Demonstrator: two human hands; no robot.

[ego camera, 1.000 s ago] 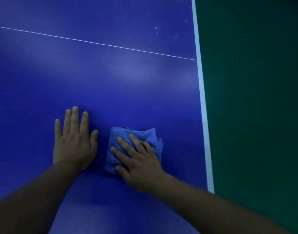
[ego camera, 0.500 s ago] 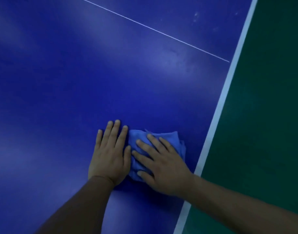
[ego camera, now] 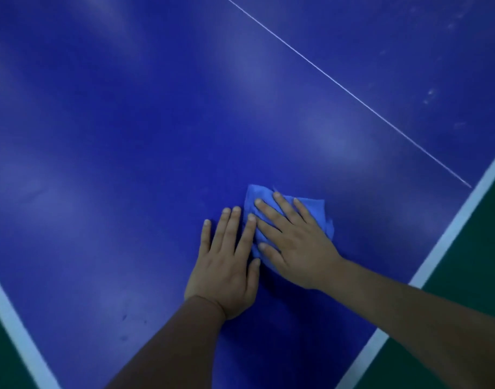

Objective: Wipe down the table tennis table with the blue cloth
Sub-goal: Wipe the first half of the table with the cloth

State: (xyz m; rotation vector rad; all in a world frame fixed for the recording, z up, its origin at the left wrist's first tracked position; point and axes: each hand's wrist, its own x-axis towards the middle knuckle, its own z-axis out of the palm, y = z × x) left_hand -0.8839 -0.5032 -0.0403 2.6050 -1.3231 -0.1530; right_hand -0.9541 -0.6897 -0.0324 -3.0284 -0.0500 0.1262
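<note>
A folded blue cloth [ego camera: 315, 209] lies on the dark blue table tennis table [ego camera: 128, 136], near its right white edge line. My right hand [ego camera: 294, 242] presses flat on top of the cloth with the fingers spread, covering most of it. My left hand [ego camera: 226, 265] lies flat on the table just left of the cloth, its index finger and thumb touching the cloth's left edge. Both forearms come in from the bottom of the view.
A thin white centre line [ego camera: 352, 94] runs diagonally across the table top. White edge bands [ego camera: 448, 240] border the table at right and at lower left [ego camera: 13, 327]. Green floor [ego camera: 476, 276] lies beyond them. Pale smudges [ego camera: 428, 96] mark the far right surface.
Both hands and the cloth have slid away from the right edge toward the table's middle. My left hand has closed up against the cloth. The view has swung, showing the left edge band.
</note>
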